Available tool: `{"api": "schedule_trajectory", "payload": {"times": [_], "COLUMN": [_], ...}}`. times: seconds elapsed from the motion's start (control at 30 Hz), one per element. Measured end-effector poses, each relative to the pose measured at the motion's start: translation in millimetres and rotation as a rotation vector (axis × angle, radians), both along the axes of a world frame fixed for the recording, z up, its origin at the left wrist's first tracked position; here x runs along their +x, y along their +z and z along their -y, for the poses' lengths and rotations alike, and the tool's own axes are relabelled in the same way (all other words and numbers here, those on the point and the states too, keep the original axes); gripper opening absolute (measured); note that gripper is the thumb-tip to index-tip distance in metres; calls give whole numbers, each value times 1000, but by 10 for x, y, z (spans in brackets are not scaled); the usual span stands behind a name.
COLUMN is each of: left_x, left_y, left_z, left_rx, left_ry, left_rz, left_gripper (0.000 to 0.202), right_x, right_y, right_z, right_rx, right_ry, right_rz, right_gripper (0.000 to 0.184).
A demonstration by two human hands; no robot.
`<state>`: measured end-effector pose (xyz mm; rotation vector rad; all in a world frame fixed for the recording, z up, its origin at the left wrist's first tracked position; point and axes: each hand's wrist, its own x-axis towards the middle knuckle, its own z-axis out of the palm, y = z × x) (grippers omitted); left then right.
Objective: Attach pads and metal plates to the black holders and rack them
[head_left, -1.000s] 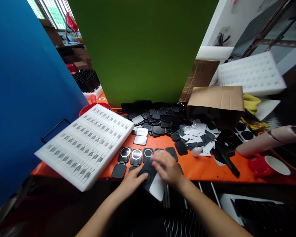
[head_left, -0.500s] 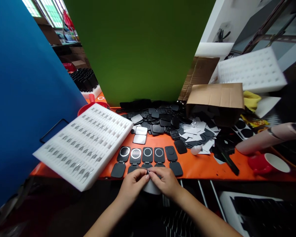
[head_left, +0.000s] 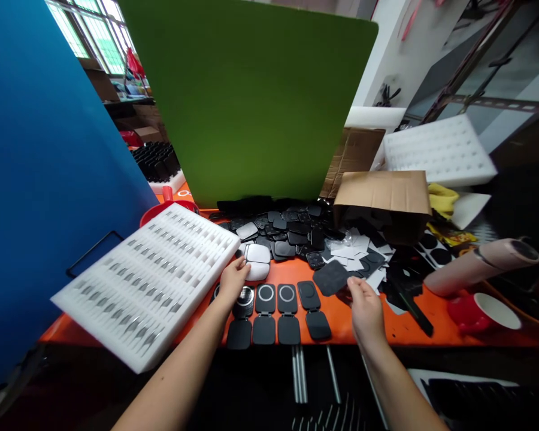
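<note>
My left hand (head_left: pixel 234 280) is closed at the left edge of a pale, two-part hinged panel (head_left: pixel 257 272), fingertips pinching its side beside the white foam tray. Farther right, my right hand (head_left: pixel 366 305) pinches the lower right corner of a black square panel (head_left: pixel 330 277) with rounded corners. Between the hands lies a row of black hinged panels. One has a bright silver ring (head_left: pixel 245 297), others a thin white ring (head_left: pixel 266 293), and the rightmost a dark ring (head_left: pixel 309 294). My left forearm partly covers the leftmost panel of the row.
A slotted white foam tray (head_left: pixel 161 269) leans at the left. Behind the row is a heap of black panels (head_left: pixel 285 248). White paper scraps (head_left: pixel 353 251), a cardboard box (head_left: pixel 381 185), a red mug (head_left: pixel 465 314) and a pink bottle (head_left: pixel 480 266) are at the right.
My hands were together at the table's front edge around a pale piece. Now they are apart, the left at the pale panel, the right at a black one. The camera view has tilted up.
</note>
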<state>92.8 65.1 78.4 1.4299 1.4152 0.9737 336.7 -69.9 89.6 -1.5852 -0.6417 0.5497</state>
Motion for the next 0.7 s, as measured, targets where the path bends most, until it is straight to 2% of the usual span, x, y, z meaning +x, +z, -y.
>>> {"api": "schedule_trajectory", "payload": {"times": [0.07,0.13,0.17,0.23,0.27,0.33,0.4,0.47,0.53,0.63,0.7], "left_x": [25,56,71,90,86,37,-68,-199,-315,-421,-461], "left_y": [29,51,53,39,25,-6,-22,-15,6,11,-21], "left_z": [62,326,506,878,1036,1252,1336,1346,1341,1348,1342], "left_rx": [67,133,126,106,93,49,-1,-40,-61,-66,-41], "left_ry": [40,-23,-120,-366,-407,-369,-286,-249,-258,-279,-272], "left_rz": [-25,-53,-51,-29,-22,-4,19,46,66,50,-29], "left_gripper": [48,40,32,27,28,29,31,35,37,39,39], "right_x": [-88,-269,-381,-620,-733,-921,-1038,-1085,-1088,-1071,-1060], "right_y": [-29,-74,-94,-117,-120,-113,-110,-123,-144,-166,-176], "right_z": [90,168,197,230,235,229,204,168,137,129,139], "right_rx": [-108,-173,-171,-114,-71,12,52,14,-81,-198,-211], "right_ry": [27,99,152,302,400,618,744,709,677,796,834], "right_rz": [187,367,446,589,649,711,678,573,457,386,383], "right_gripper": [28,25,23,19,18,17,17,20,17,12,12]}}
